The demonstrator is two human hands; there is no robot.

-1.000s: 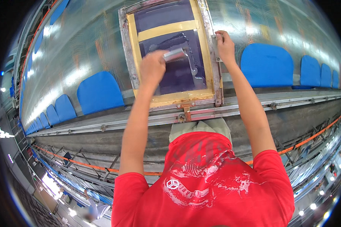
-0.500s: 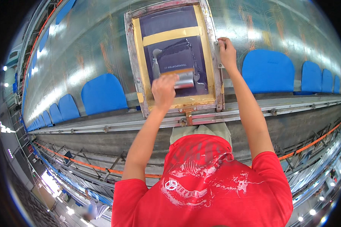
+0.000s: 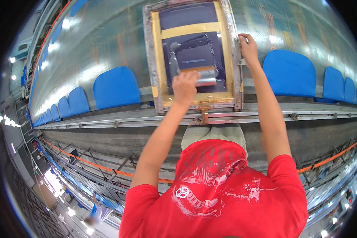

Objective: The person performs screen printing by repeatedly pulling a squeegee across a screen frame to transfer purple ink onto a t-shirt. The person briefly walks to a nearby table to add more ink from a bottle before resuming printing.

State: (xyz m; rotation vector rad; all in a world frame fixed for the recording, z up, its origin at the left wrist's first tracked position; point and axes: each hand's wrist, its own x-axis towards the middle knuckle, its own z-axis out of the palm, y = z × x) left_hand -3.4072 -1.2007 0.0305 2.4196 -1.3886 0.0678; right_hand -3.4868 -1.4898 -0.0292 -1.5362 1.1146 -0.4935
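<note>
A screen printing frame (image 3: 150, 51) lies on the long metal table, its dark mesh (image 3: 194, 55) bordered and crossed by yellow tape (image 3: 192, 29). My left hand (image 3: 185, 88) is closed around the left end of a metal squeegee (image 3: 207, 77), which rests across the lower part of the mesh. Clear, wet-looking ink (image 3: 173, 49) outlines a patch of mesh beyond the blade. At the frame's right edge, my right hand (image 3: 248, 48) has its fingers curled on the rim beside a small metal bracket (image 3: 242, 62). Its fingertips are partly hidden.
Blue rounded panels (image 3: 117, 88) lie in a row along the table, with another blue panel (image 3: 289, 73) right of the frame. A metal rail (image 3: 146, 117) runs along the near edge, with a clamp (image 3: 204, 113) below the frame. Another person (image 3: 99, 212) is at the lower left.
The whole view has shifted, so the frame appears higher and further right. The squeegee has slid slightly nearer to me over the mesh. Both hands keep their holds.
</note>
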